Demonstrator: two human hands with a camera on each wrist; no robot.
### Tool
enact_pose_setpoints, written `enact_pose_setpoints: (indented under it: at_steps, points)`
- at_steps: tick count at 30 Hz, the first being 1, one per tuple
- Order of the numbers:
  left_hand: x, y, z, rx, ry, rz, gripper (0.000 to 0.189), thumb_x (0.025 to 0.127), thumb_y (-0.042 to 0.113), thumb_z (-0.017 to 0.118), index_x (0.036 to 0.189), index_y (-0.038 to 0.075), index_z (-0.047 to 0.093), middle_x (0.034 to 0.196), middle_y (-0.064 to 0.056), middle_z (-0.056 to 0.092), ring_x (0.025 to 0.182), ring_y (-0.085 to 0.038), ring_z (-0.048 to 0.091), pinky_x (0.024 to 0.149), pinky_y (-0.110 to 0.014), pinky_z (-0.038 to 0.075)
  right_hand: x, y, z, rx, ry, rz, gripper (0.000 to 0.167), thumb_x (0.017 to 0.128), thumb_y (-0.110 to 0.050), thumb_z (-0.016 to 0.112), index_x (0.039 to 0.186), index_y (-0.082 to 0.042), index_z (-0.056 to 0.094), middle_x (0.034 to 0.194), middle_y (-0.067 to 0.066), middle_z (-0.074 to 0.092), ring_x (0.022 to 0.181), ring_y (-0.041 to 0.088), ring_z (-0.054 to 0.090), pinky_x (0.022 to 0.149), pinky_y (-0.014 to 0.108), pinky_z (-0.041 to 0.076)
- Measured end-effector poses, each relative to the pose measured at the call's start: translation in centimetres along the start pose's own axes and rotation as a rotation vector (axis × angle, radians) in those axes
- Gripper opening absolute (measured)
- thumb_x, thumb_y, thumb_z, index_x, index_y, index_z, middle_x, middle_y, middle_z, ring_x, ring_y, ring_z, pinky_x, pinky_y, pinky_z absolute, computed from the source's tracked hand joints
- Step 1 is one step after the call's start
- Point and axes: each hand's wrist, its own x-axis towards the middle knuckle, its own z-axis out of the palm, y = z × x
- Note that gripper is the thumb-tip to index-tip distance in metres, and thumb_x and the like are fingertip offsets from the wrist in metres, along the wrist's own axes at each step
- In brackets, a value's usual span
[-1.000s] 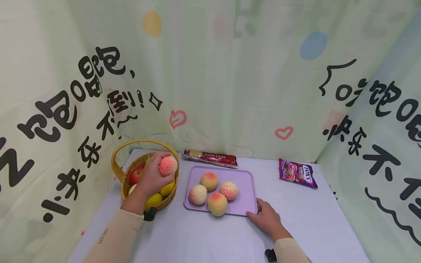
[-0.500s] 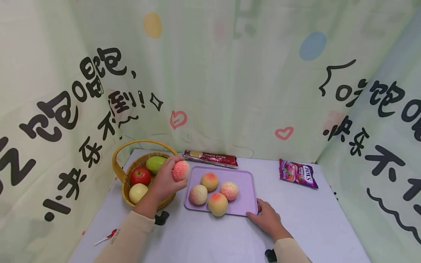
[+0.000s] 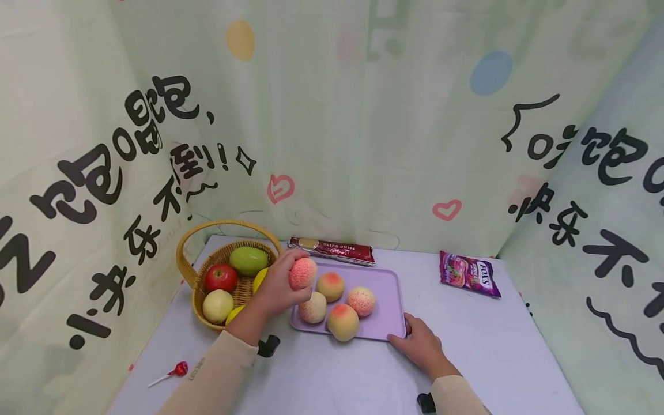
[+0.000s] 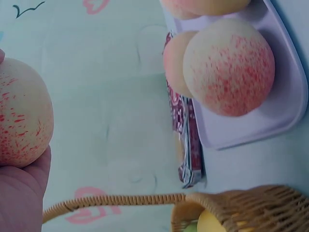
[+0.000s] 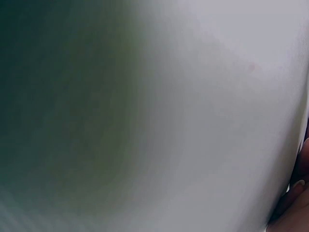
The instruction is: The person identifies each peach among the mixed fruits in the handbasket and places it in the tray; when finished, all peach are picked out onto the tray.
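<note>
My left hand [image 3: 280,291] grips a pink speckled peach [image 3: 303,273] above the left edge of the lilac tray [image 3: 386,288]. In the left wrist view the held peach [image 4: 24,113] shows pale with red flecks, against the palm. Several peaches lie on the tray, among them a pale speckled peach [image 3: 313,308] just below the left hand. My right hand [image 3: 421,346] holds the tray's front right corner, thumb at the front edge and fingers round the side. The right wrist view is mostly blurred, with curled fingers [image 5: 303,164] at its right edge.
Left of the tray stands a wicker basket [image 3: 242,293] with a tall handle, a red apple [image 3: 221,278], a green fruit [image 3: 249,261] and yellow fruits. A maroon snack pack [image 3: 334,249] lies behind the tray, a purple packet [image 3: 469,274] at right, a lollipop [image 3: 180,369] front left.
My left hand has carried the peach right, from over the basket to the tray's left edge, uncovering fruit in the basket and the lollipop. My right hand stays at the tray corner.
</note>
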Motion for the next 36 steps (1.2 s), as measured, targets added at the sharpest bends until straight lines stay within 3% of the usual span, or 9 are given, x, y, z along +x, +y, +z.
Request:
enact_pose_setpoints:
  at_steps: [6,17,28,36]
  points:
    - [0.2,0.3,1.3,-0.006,-0.028,0.024,0.065,0.075,0.008,0.082,0.135,0.014,0.057,0.138,-0.003,0.056,0.107,-0.020,0.061,0.086,-0.031,0.059,0.0,0.1,0.1,0.007,-0.009,0.009,0.091,0.084,-0.055,0.078,0.149,-0.001,0.047,0.106,0.007,0.062,0.099,0.026,0.053,0.084,0.052,0.042]
    - [0.9,1.0,4.4,-0.019,-0.112,0.069,0.065,0.077,0.009,0.084,0.136,0.015,0.055,0.140,-0.002,0.055,0.112,-0.018,0.059,0.092,-0.031,0.058,0.2,0.3,0.2,0.016,0.004,-0.004,0.091,0.083,-0.056,0.078,0.148,0.001,0.048,0.104,0.007,0.062,0.096,0.025,0.053,0.083,0.051,0.042]
    - [1.9,2.1,7.7,-0.009,-0.239,0.041,0.070,0.078,0.009,0.082,0.141,0.014,0.053,0.144,-0.001,0.052,0.117,-0.017,0.059,0.100,-0.031,0.055,0.5,0.6,0.4,0.018,-0.002,0.013,0.094,0.081,-0.058,0.078,0.149,0.000,0.048,0.109,0.008,0.064,0.100,0.026,0.054,0.086,0.054,0.043]
    - [2.4,2.6,9.9,0.032,-0.287,0.078,0.068,0.083,0.026,0.085,0.142,0.021,0.052,0.144,0.005,0.052,0.120,-0.012,0.056,0.100,-0.027,0.053,0.7,0.8,0.5,0.016,0.005,0.006,0.090,0.081,-0.057,0.079,0.147,-0.002,0.051,0.100,0.004,0.062,0.094,0.023,0.053,0.081,0.048,0.041]
